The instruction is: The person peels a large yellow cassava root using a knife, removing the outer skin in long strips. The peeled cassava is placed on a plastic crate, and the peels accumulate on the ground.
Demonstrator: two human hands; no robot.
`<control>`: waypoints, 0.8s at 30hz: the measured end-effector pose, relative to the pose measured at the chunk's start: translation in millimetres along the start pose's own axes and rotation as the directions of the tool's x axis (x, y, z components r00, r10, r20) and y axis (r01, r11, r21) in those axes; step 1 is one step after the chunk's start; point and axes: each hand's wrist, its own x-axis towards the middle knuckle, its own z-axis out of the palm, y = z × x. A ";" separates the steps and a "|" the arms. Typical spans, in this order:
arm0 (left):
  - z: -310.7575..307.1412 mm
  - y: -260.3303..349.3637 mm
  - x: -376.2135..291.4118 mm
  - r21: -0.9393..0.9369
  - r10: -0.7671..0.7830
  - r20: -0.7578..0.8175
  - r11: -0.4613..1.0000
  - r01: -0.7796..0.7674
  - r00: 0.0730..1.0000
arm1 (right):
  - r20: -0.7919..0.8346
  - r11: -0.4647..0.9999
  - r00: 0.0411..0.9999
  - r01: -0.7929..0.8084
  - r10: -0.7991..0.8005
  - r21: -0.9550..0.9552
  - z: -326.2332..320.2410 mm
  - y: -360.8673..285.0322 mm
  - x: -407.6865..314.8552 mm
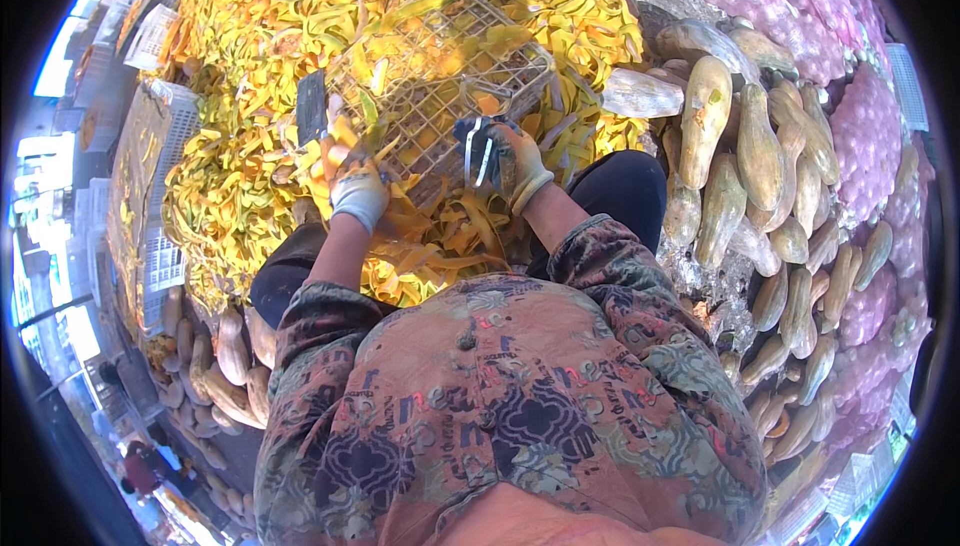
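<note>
My left hand (358, 182), in a stained white work glove, is at the left edge of an upturned plastic lattice crate (435, 107). Its fingers are around something orange, seemingly a peeled piece of squash (341, 137), partly hidden by the glove. My right hand (510, 159), gloved too, is closed around a peeler with a dark handle and a shiny metal frame (478, 152), just right of the crate's middle. Curled yellow and orange peels (255, 35) lie on and around the crate and between my knees. A dark flat block (311, 107) stands beyond my left hand.
Unpeeled long squashes (705, 122) are heaped at the right, one pale squash (642, 93) nearest the crate. Pink mesh sacks (866, 141) stand behind them. White plastic crates (169, 171) and more squashes (231, 347) are on the left. A person (142, 467) is far off at lower left.
</note>
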 end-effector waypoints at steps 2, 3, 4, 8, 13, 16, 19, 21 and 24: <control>-33.5 4.2 -20.7 -0.081 0.019 0.139 0.997 -0.008 0.990 | -0.052 0.991 0.993 0.098 -0.103 -0.094 -11.7 -12.5 7.7; -32.9 12.3 -29.2 -0.385 0.113 0.005 0.917 -0.103 0.994 | -0.071 0.980 0.987 0.135 -0.147 -0.146 -16.7 -14.5 13.4; -31.7 18.8 -40.7 -0.634 0.143 -0.142 0.746 -0.201 0.979 | -0.034 0.983 0.983 0.178 -0.180 -0.052 -9.7 -4.4 15.4; -36.1 89.3 -48.1 -0.877 0.335 -0.446 0.020 -0.479 0.830 | -0.027 0.995 0.995 0.096 -0.096 0.009 34.4 -3.4 -32.8; -88.9 139.7 -58.1 -0.920 0.333 -0.313 -0.337 -0.197 0.889 | 0.207 0.851 0.943 0.326 -0.261 -0.411 45.5 -43.0 -78.4; -100.1 125.9 -41.4 -0.900 0.534 -0.389 -0.394 -0.186 0.751 | 0.332 0.589 0.810 0.581 -0.483 -0.562 -0.3 -103.1 -86.2; -99.4 127.3 -58.4 -0.919 0.412 -0.189 -0.393 -0.013 0.891 | 0.076 0.410 0.613 0.610 -0.786 -0.678 -51.5 -193.0 -120.5; -80.1 112.3 -52.1 -0.932 0.440 -0.153 -0.362 0.018 0.885 | -0.093 0.330 0.422 0.535 -0.902 -0.778 -144.7 -237.9 -109.3; -57.3 101.9 -66.3 -0.944 0.434 -0.023 -0.307 0.124 0.901 | -0.345 0.282 0.265 -0.247 -0.900 -0.927 -266.2 -272.5 -95.9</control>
